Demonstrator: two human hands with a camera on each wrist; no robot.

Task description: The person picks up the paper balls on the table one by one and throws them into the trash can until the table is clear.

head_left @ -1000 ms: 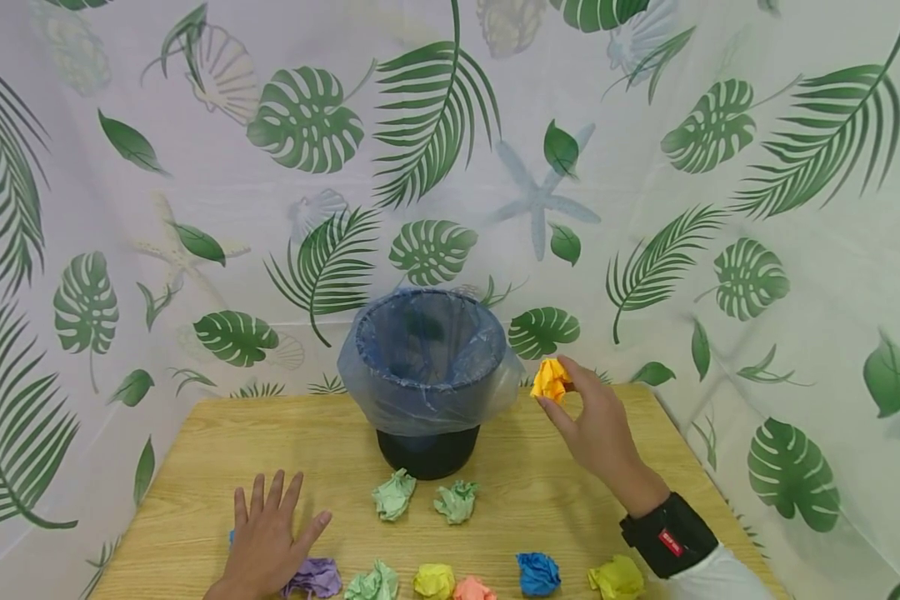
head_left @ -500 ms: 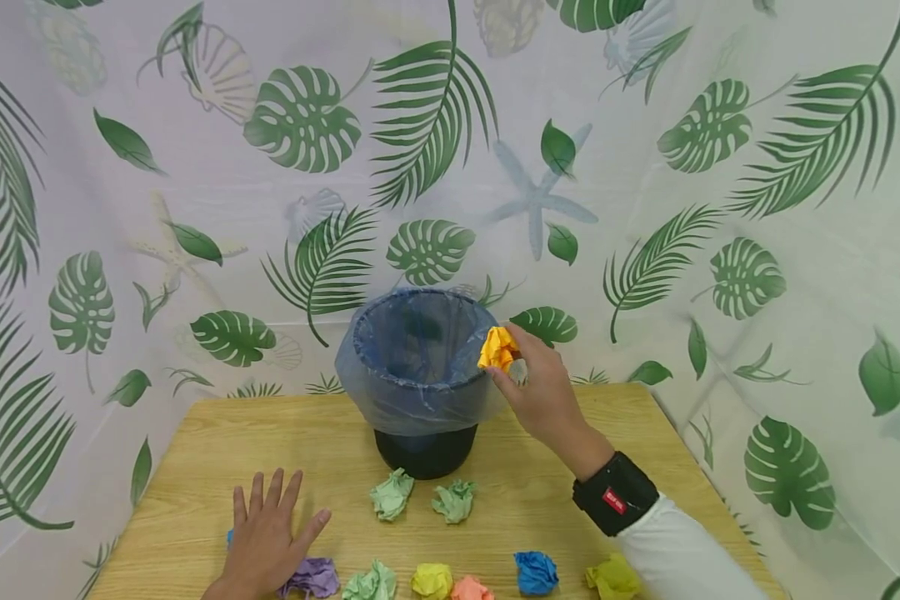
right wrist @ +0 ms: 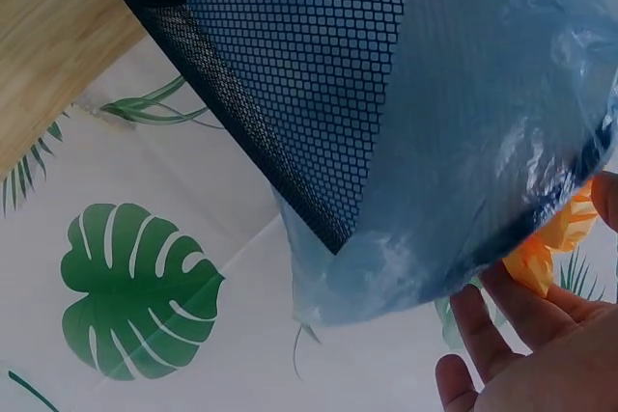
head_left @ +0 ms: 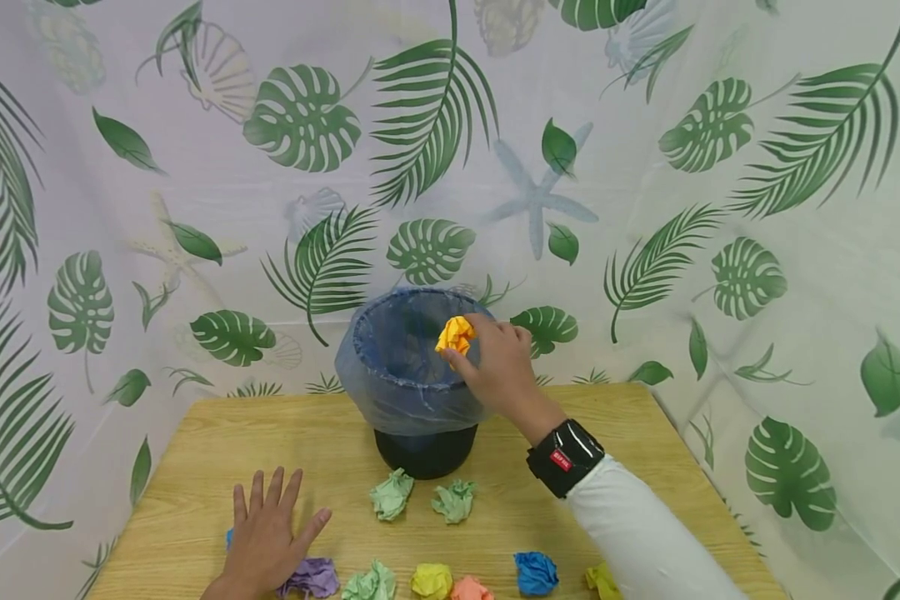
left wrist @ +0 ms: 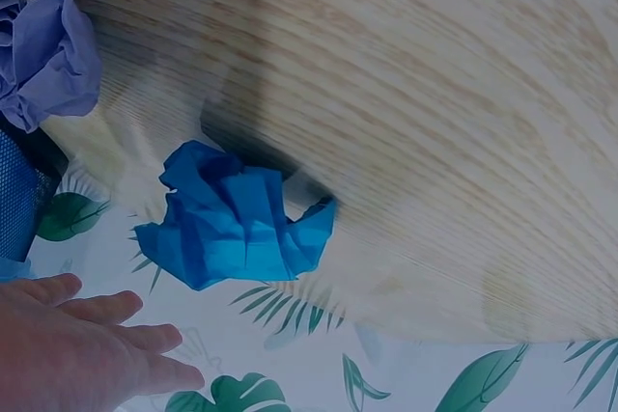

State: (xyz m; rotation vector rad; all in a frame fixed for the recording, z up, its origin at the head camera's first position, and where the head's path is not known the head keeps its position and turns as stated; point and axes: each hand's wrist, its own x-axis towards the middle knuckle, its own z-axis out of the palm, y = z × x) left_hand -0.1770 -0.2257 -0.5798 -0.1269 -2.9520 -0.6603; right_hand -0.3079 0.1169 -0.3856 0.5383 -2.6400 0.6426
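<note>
My right hand [head_left: 498, 367] pinches a crumpled orange paper ball [head_left: 456, 335] between thumb and fingers, over the right side of the bin's mouth in the head view. The dark mesh trash bin [head_left: 425, 450] wears a translucent bluish plastic bag [head_left: 420, 408] folded over its rim. In the right wrist view the orange paper [right wrist: 541, 256] shows partly behind the bag's edge and the fingers. At the table's left, my left hand [head_left: 266, 533] is spread with straight fingers. Beside it lie a blue paper ball [left wrist: 237, 224] and a purple paper ball [head_left: 311, 577].
Two green paper balls [head_left: 392, 494] lie before the bin on the wooden table [head_left: 270, 433]. Along the near edge sit a green ball [head_left: 371, 581], a yellow ball [head_left: 431, 580], a coral ball [head_left: 471, 589], a blue ball [head_left: 536, 573] and another yellow one. A leaf-printed sheet [head_left: 450, 183] surrounds the table.
My right hand has carried the orange paper ball leftward and a little up, from beside the bin to over its mouth. My left hand stays in place.
</note>
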